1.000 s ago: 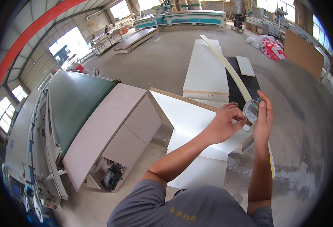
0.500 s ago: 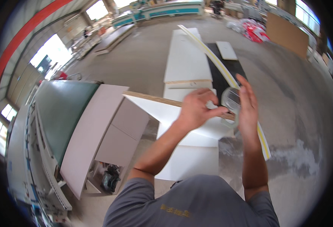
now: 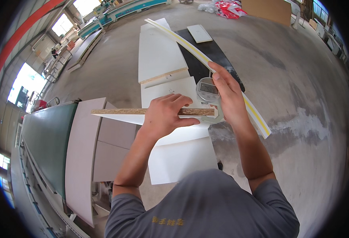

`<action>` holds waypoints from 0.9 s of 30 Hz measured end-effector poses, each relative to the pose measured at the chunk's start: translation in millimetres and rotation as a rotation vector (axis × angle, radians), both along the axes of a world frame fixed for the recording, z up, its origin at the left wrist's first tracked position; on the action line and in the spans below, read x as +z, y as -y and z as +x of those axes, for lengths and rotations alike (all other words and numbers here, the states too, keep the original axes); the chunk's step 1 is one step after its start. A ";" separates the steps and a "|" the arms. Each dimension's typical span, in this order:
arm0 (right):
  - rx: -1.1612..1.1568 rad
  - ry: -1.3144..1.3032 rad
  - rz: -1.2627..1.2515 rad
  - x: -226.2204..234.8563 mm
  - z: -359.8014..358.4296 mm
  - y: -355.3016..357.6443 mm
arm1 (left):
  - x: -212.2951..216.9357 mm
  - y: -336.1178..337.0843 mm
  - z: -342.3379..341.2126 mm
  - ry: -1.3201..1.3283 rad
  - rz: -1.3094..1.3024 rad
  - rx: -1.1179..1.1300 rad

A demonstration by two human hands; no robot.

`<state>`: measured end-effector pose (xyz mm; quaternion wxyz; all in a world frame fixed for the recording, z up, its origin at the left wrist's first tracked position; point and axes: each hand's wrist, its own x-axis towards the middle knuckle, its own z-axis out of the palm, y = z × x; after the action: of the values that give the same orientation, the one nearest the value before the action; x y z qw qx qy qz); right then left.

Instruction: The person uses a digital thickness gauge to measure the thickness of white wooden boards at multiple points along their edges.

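In the right hand [image 3: 230, 95], a round grey gauge [image 3: 208, 89] with a small dark display, held just to the left of the palm, near the thumb and below the raised fingertips. Below the dial, the pale frame of the gauge, close to the right end of a white board [image 3: 117, 118] and reaching around that end. Cannot tell whether in contact with both faces of the board. Across the view, almost level, the long rough brown edge of this same board, turned upward, with the white face below it, toward the wearer. Over the middle of this edge, the left hand [image 3: 164, 115], with thumb and fingers well apart, like a letter C: thumb along the near white side, fingers over the far side, board between them. Cannot tell from here how firmly pressed. Between the left thumb tip and the gauge frame, a short bare length of the brown edge. Behind the right hand, in a slanting line, a long white strip [image 3: 184, 44] with a yellow stripe, visible again beyond the forearm at lower right. Farther ahead, a stack of white panels [image 3: 158, 55], next to a black panel [image 3: 222, 65] with a small white panel [image 3: 199, 33] lying on its far part. To the left, a pale pinkish cabinet [image 3: 81, 158] beside a green surface [image 3: 49, 135]. Far at the top, red and clear plastic [image 3: 228, 8] on the grey floor [image 3: 297, 79].
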<state>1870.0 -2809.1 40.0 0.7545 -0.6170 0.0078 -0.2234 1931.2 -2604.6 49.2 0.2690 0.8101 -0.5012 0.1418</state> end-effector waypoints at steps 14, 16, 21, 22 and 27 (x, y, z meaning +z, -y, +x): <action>0.086 -0.052 0.032 -19.2 -8.0 21.5 | -3.9 -0.4 -6.0 -0.022 0.076 0.018; 0.096 -0.067 -0.023 -23.0 -6.7 24.9 | -3.2 0.5 -5.8 -0.021 0.084 0.018; 0.117 -0.062 -0.030 -29.2 -3.5 20.3 | -5.4 -0.8 -5.1 0.014 0.087 0.007; 0.109 -0.055 -0.042 -30.9 -2.8 18.9 | -5.8 -1.0 -5.1 0.021 0.088 0.002; 0.099 -0.088 -0.184 -32.6 -3.7 20.5 | -9.1 -2.1 -7.3 0.009 0.072 0.000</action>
<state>1866.3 -2829.6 7.4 0.7037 -0.6926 -0.0103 -0.1585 1923.9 -2602.4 40.1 0.2374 0.8186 -0.5074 0.1272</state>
